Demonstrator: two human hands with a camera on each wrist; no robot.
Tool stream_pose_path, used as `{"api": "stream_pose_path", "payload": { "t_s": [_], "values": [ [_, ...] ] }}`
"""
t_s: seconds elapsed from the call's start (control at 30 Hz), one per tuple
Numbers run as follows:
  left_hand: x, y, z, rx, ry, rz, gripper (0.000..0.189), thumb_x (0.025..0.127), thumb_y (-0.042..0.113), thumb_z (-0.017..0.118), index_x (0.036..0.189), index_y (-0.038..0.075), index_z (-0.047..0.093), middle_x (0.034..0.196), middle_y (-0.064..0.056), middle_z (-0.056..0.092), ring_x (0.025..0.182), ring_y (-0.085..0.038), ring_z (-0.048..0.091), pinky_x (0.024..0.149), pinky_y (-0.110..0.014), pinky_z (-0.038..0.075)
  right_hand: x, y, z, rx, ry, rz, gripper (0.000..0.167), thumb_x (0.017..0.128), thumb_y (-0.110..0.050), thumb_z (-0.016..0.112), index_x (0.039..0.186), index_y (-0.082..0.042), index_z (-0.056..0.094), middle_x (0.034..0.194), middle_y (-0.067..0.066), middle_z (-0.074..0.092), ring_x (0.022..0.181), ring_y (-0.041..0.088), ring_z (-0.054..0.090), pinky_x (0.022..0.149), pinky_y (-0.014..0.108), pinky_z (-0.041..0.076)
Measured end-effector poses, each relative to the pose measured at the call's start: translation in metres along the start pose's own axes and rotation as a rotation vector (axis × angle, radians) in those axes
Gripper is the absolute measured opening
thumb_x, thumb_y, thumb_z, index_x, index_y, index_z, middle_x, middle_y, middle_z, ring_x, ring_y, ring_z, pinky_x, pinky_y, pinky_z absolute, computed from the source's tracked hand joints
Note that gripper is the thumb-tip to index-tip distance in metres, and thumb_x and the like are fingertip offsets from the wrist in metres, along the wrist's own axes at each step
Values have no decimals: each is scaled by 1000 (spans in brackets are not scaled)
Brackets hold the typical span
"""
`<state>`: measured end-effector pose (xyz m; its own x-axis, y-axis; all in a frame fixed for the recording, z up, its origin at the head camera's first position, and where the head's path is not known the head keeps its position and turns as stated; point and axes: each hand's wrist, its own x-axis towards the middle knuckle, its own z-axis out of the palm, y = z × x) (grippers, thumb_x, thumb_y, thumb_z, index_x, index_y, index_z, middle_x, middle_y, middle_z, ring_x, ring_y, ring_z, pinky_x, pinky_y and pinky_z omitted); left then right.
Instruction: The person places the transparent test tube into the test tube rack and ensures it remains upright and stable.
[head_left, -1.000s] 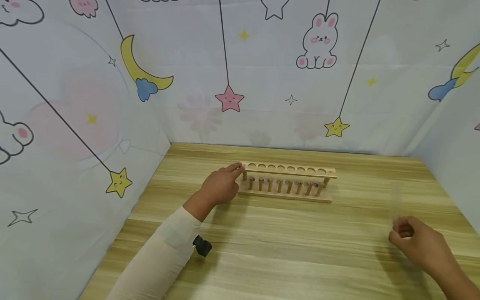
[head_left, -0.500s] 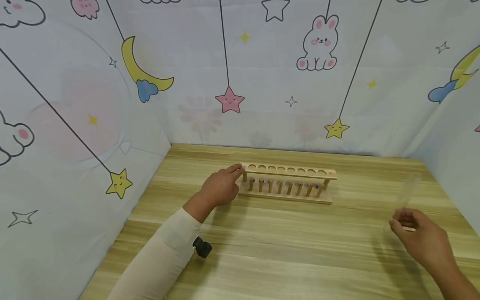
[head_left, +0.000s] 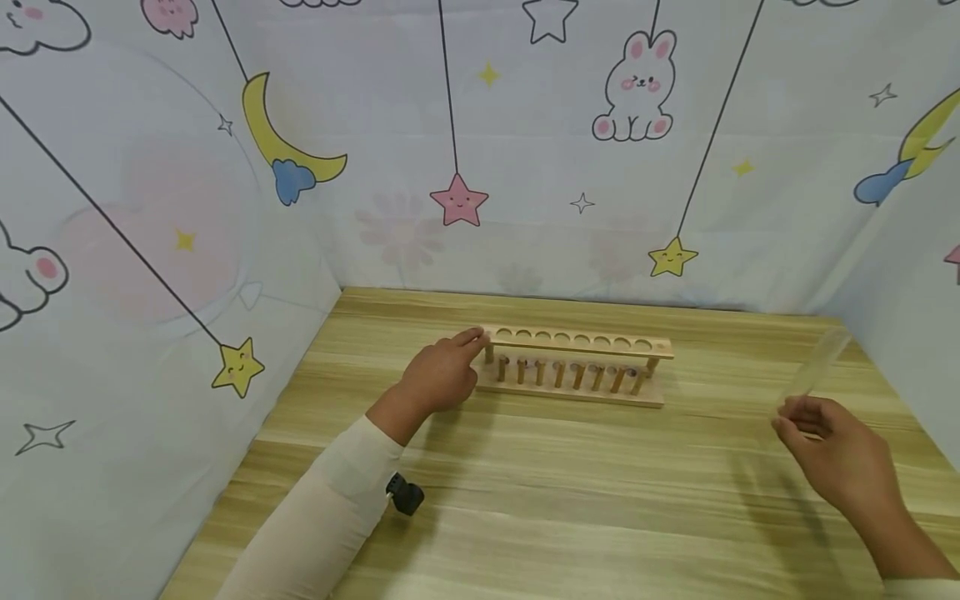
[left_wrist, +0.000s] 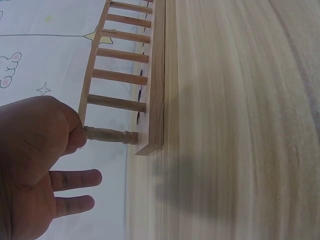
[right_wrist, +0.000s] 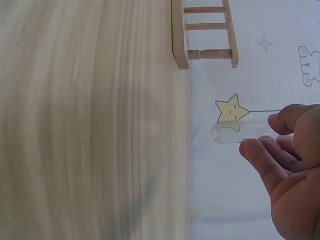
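Observation:
A wooden test tube rack point(head_left: 570, 396) stands toward the back of the table, with a row of round holes in its top bar and upright pegs below. My left hand point(head_left: 442, 371) is at its left end. In the left wrist view, thumb and forefinger pinch the end of the top bar, while two other fingers point(left_wrist: 77, 180) stretch out free. Right of the rack, my right hand point(head_left: 843, 458) holds a clear glass test tube point(head_left: 821, 358) above the table, tilted to the right. In the right wrist view, the tube's rounded end point(right_wrist: 225, 133) sticks out past the thumb and fingertips.
The wood-grain table point(head_left: 540, 508) runs back to a white cloth backdrop point(head_left: 540, 250) printed with stars, moons and rabbits. Cloth walls also close off both sides. A small black device point(head_left: 405, 493) hangs at the left sleeve point(head_left: 322, 508).
My right hand has risen slightly and moved away from me. The test tube has gone from near upright to leaning right. The left hand and the rack have stayed put.

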<state>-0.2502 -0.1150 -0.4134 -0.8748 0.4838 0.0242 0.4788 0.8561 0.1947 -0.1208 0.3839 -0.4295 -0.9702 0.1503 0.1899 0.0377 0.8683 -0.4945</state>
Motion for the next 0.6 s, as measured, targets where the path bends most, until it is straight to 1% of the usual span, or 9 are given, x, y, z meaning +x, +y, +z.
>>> {"api": "stream_pose_path", "payload": {
  "t_s": [0.07,0.1,0.17,0.2,0.27,0.33,0.37,0.4,0.6],
  "values": [
    [0,0,0,4,1,-1,59,106,8,54,164,13,43,170,-6,38,120,-39,65,53,-29,26,2,-2,0,11,-2,7,48,107,-36,66,133,5,62,126,29,70,85,-21,48,79,44,52],
    [0,0,0,4,1,-1,59,106,8,53,164,13,43,170,-6,38,120,-39,65,53,-30,26,3,-3,0,21,-4,9,48,107,-35,66,133,5,62,126,29,69,85,-25,43,77,37,53],
    [0,0,0,4,-3,-4,59,106,8,53,164,13,43,170,-6,38,120,-39,65,53,-30,27,5,-5,0,34,-3,10,49,107,-35,66,133,5,61,127,29,69,85,-23,46,71,23,50],
    [0,0,0,1,-1,-3,59,106,8,54,164,13,43,170,-6,38,119,-39,65,53,-30,27,6,-6,-1,40,-3,9,49,107,-36,66,133,5,61,127,29,69,85,-27,41,67,17,47],
    [-1,1,0,-2,-3,-6,59,106,7,54,164,13,44,170,-6,38,117,-39,66,53,-30,27,8,-8,-1,54,-6,4,49,107,-36,65,134,6,60,128,30,69,86,-28,40,65,10,42],
    [-1,1,-1,0,-10,-9,59,106,8,54,164,13,43,170,-6,37,117,-38,66,53,-30,26,10,-10,-2,58,-6,-5,50,107,-36,64,135,6,60,128,30,68,86,-28,40,65,9,42],
    [-1,2,-1,2,-10,-9,59,106,8,54,164,13,43,170,-6,37,117,-38,66,53,-30,26,11,-11,-2,61,-7,-8,51,107,-36,64,135,6,60,128,29,68,87,-31,36,65,8,41],
    [-1,2,-1,3,-9,-10,59,106,8,54,164,14,43,170,-6,37,117,-38,66,53,-29,26,12,-12,-3,65,-9,-10,51,107,-36,64,136,6,60,128,30,68,88,-27,44,64,8,42],
    [-1,3,-3,8,-6,-11,59,106,8,54,164,13,44,170,-6,37,116,-38,66,53,-29,26,18,-18,-3,73,-3,-27,50,108,-35,64,137,6,59,129,30,68,89,-27,45,64,7,42]
  ]
}}
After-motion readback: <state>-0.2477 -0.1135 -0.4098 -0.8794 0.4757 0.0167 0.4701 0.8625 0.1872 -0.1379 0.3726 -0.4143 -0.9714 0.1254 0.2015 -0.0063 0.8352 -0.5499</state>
